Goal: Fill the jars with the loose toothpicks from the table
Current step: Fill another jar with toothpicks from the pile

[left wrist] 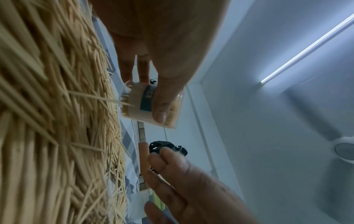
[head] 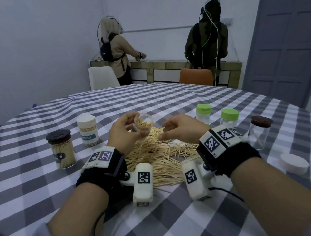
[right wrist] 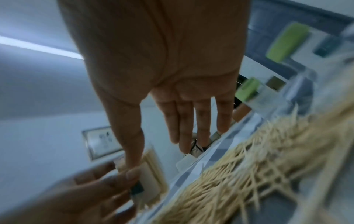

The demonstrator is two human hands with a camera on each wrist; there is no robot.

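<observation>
- Head view: a left hand (head: 126, 129) grips a small clear jar (head: 143, 122), tilted with its open mouth toward the camera and toothpicks packed inside, just above the pile of loose toothpicks (head: 156, 158) on a grey-and-white checked tablecloth (head: 41, 195).
- Right hand (head: 180, 129) hovers beside the jar, holding nothing, fingers loosely curled; the right wrist view shows them nearly straight.
- On the left stand a full jar with a dark lid (head: 61, 150) and a full white-labelled jar (head: 88, 131); its teal band reads "…THPICK", the first letters hidden.
- On the right stand two green-lidded jars (head: 217, 115) and a brown-lidded jar (head: 259, 132), all nearly empty; a white lid (head: 294, 163) lies near the table edge.
- Left wrist view: the held jar carries a dark label band, its writing too blurred to read.
- Right wrist view is blurred; the green lids are smears.
- Both forearms are cut off at the bottom edge.
</observation>
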